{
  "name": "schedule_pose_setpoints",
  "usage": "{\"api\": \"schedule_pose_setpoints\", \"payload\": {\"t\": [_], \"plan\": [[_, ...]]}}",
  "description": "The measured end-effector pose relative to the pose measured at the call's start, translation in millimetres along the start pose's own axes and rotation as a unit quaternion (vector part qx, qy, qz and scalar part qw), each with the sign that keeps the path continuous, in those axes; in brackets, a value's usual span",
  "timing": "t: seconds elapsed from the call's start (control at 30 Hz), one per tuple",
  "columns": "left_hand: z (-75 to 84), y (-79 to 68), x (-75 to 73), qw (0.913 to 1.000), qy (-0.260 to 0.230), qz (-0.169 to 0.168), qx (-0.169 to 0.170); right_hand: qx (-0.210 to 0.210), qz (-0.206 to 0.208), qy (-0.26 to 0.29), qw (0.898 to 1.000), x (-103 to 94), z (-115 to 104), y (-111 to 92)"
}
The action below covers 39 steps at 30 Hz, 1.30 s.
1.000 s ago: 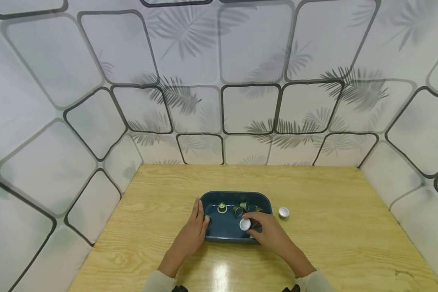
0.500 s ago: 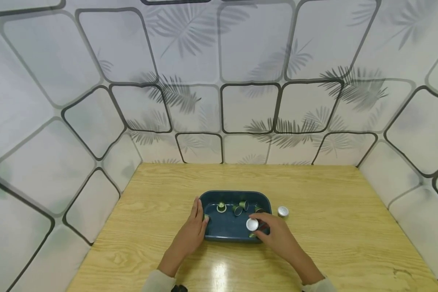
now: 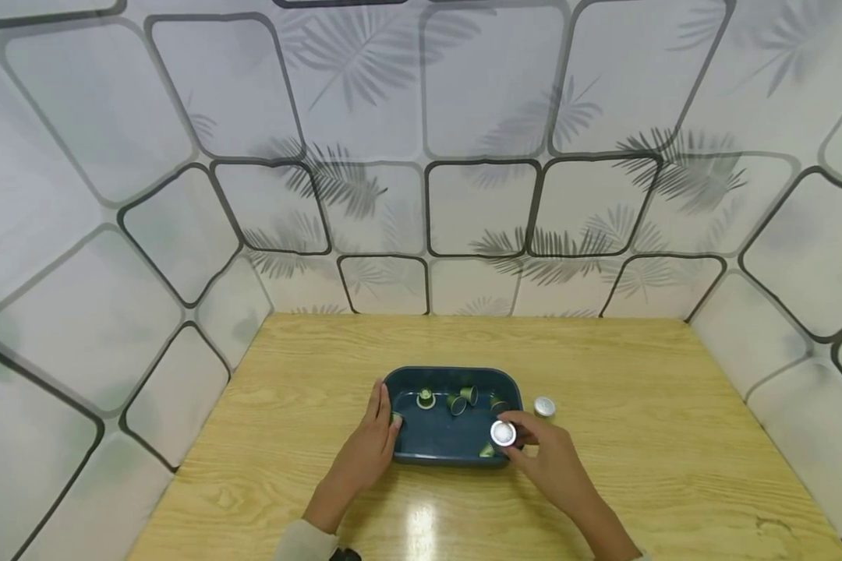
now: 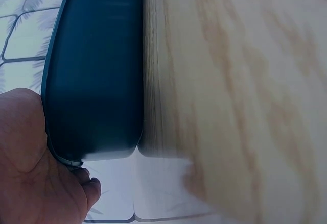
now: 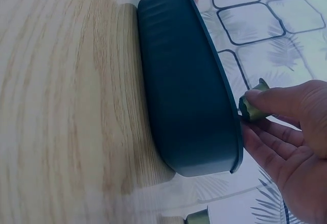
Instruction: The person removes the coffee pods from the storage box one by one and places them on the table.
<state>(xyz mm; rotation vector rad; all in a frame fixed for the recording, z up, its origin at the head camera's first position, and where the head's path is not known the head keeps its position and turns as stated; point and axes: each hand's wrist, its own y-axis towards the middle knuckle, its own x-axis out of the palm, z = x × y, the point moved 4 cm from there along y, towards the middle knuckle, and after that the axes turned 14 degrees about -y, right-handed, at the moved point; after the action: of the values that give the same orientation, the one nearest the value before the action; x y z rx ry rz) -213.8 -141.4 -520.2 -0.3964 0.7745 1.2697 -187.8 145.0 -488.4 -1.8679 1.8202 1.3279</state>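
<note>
A dark blue-green tray (image 3: 435,440) sits on the wooden table. My left hand (image 3: 370,436) grips its left end, thumb over the rim and fingers along the outside. Between thumb and fingers, my right hand (image 3: 550,463) pinches a coffee capsule (image 3: 503,433) just over the tray's right edge. Its pale lid faces up in the head view; the green body (image 5: 255,104) shows in the right wrist view. Several green capsules (image 3: 456,404) lie in the tray, one standing lid-down (image 3: 426,398). Part of another peeks out near my left thumb.
Another capsule (image 3: 543,407) stands on the table (image 3: 645,405) just right of the tray, silver lid up. A patterned wall covering (image 3: 484,210) rises behind the table and along both sides.
My right hand has carried the pinched capsule rightward, from over the tray's floor to its right edge. A green capsule near the front right corner is now more exposed. My left hand stays put.
</note>
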Motion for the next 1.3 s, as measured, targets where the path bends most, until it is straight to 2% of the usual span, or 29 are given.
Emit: {"api": "schedule_pose_setpoints", "payload": {"t": [0.43, 0.77, 1.03, 1.3], "plan": [[-0.7, 1.5, 0.6, 1.0, 0.004, -0.001, 0.001, -0.03, 0.067, -0.02, 0.997, -15.0, 8.7, -7.1], [-2.0, 0.8, 1.3, 1.0, 0.006, -0.001, 0.001, 0.003, 0.078, -0.021, 0.997, -23.0, 14.5, -11.6], [-1.1, 1.1, 0.2, 1.0, 0.003, -0.002, 0.002, 0.008, 0.086, -0.01, 0.996, -27.1, 18.6, -15.2], [0.5, 0.8, -0.3, 1.0, 0.0, -0.002, 0.005, 0.024, 0.101, -0.038, 0.994, -30.8, 27.8, -18.7]]}}
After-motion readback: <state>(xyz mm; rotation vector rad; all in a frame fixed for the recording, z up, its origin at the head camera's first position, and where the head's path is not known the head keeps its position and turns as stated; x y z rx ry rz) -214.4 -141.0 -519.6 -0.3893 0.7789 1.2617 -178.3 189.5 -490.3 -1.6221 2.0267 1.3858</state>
